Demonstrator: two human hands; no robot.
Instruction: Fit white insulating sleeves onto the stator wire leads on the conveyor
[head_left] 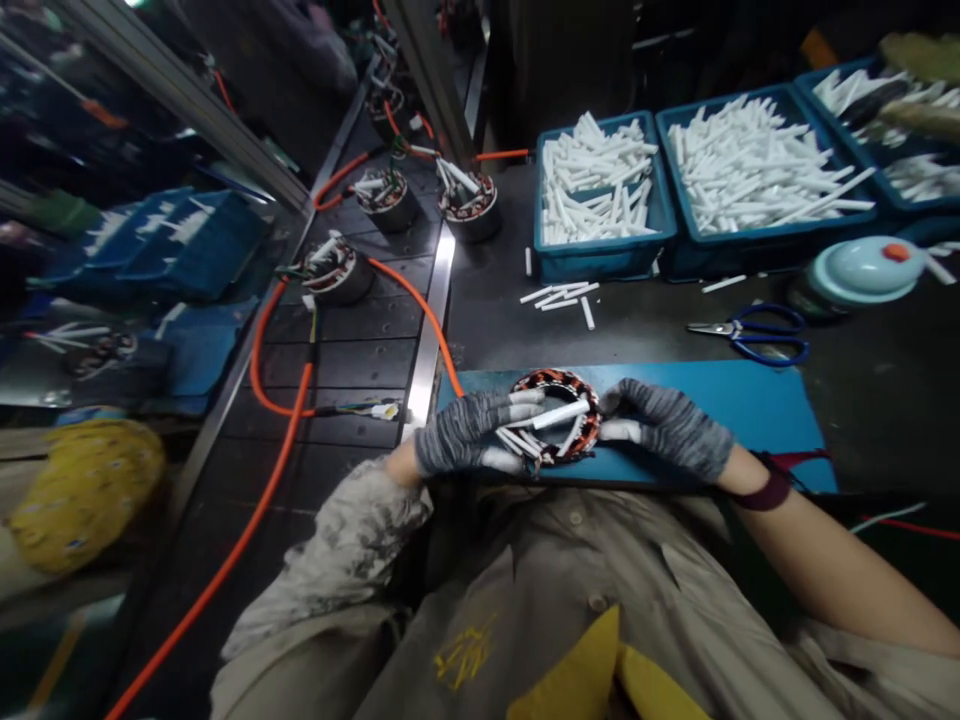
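Head view: left hand (472, 428) and right hand (669, 424), half-curled, in a grip on opposite sides of a wound ring (559, 379)

Your counts: two gloved hands, one wound ring (556, 379), three bins of white tubes.
You've got one left hand (465, 432), one right hand (675, 425), one wristband (769, 492), one blue mat (739, 402), one pair of scissors (739, 327), one lidded container (862, 272); three blue bins (604, 263) to your right, third cut off by the frame edge; three wound cores (345, 285) clear beyond your left hand, more behind too blurred to count; one white plug (386, 411) near your left forearm; several white tubes (561, 413) at your ring, overlapping, no exact number; bin tubes (750, 165) too many to count.
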